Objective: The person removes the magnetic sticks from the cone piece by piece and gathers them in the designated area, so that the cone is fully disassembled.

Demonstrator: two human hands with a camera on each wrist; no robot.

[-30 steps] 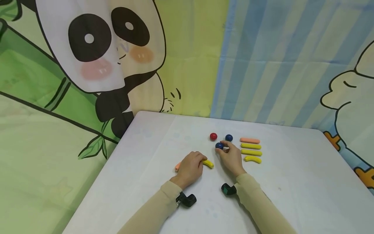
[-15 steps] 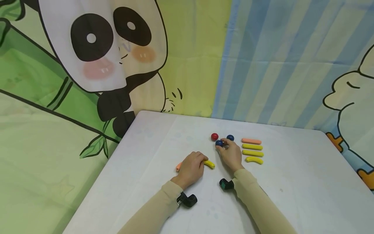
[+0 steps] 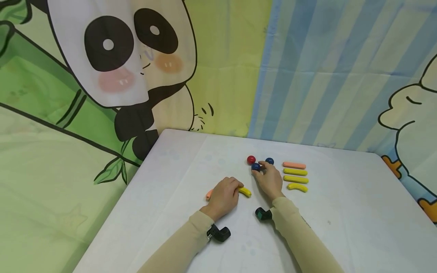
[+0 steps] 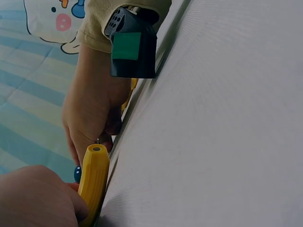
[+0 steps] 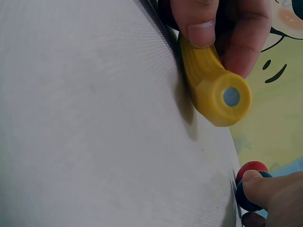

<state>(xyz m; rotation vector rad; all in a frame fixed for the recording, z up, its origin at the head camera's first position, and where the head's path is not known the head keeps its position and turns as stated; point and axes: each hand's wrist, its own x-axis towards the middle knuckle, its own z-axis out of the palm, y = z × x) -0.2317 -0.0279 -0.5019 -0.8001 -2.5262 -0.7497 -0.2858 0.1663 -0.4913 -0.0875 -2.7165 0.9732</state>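
My left hand [image 3: 223, 197] grips a curved yellow rod [image 3: 245, 192] low over the white table. In the right wrist view the thumb and a finger pinch this rod [image 5: 215, 94], whose end holds a round grey inset, like a magnet. An orange piece [image 3: 209, 194] peeks out on the other side of that hand, its rest covered by the palm. Farther right, my right hand [image 3: 269, 182] pinches a blue ball [image 3: 255, 167] between thumb and fingers. Just behind it sit a red ball [image 3: 251, 160] and a second blue ball [image 3: 269, 160], partly covered by the fingers.
To the right of my right hand lie a straight orange rod [image 3: 294, 165], two straight yellow rods [image 3: 295, 172] and another curved yellow rod [image 3: 297, 187], stacked in a column. The white table [image 3: 348, 204] ends at a printed cloth backdrop [image 3: 225, 68].
My right hand has moved the blue ball slightly away from me, nearer the red ball, and now overlaps the other blue ball. The left hand keeps its place; the view has shifted slightly.
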